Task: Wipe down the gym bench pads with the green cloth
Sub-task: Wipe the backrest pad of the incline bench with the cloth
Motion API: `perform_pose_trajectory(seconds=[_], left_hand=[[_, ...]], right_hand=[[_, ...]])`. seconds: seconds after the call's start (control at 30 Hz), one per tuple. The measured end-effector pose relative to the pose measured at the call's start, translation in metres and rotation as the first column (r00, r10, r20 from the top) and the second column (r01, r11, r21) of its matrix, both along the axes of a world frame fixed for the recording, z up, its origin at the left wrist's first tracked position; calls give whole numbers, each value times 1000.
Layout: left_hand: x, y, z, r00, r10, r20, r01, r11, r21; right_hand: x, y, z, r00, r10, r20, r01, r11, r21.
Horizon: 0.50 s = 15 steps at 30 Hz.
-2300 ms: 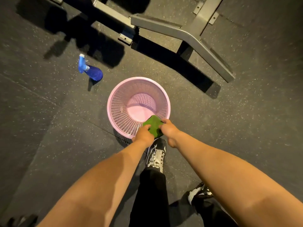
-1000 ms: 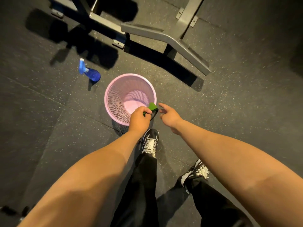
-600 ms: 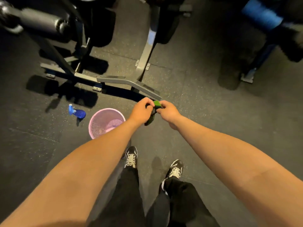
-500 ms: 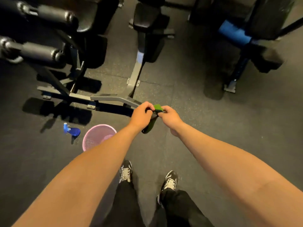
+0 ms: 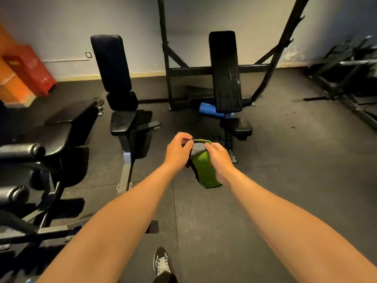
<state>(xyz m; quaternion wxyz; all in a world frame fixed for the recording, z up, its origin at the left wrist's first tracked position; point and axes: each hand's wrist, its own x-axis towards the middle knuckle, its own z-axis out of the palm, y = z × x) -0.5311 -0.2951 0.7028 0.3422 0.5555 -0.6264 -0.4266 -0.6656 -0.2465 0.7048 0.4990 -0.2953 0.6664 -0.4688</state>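
The view had lifted to the bench pads [image 5: 225, 72]. Left hand [image 5: 178, 152] and right hand [image 5: 219, 160] each pinched the cloth [image 5: 204, 170]; wiping hadn't started.

Two bare forearms fill the lower half of the frame, the left forearm [image 5: 122, 221] and the right forearm [image 5: 285, 221], uncovered all the way to the left hand [image 5: 177, 152] and right hand [image 5: 221, 160] near the middle. At the bottom centre there is one shoe [image 5: 161, 262] — a black trainer with pale laces and white side markings — and under it the black hem of a trouser leg [image 5: 165, 279].
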Motion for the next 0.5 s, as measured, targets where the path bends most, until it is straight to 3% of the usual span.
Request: perform_pose_trajectory(seconds=[0.13, 0.27, 0.37, 0.5], left_hand=[[-45, -53, 25, 989, -40, -142, 51, 996, 75], [-71, -123, 40, 894, -187, -407, 325, 896, 302], [-83, -182, 51, 860, -277, -428, 426, 851, 306], [-100, -274, 69, 901, -218, -375, 333, 902, 275]], right_hand=[[-44, -56, 17, 984, -152, 95, 159, 985, -67], [-79, -133, 32, 938, -269, 218, 296, 949, -107], [-88, -188, 56, 896, -286, 340, 349, 926, -142], [-102, -275, 70, 904, -259, 339, 325, 933, -154]])
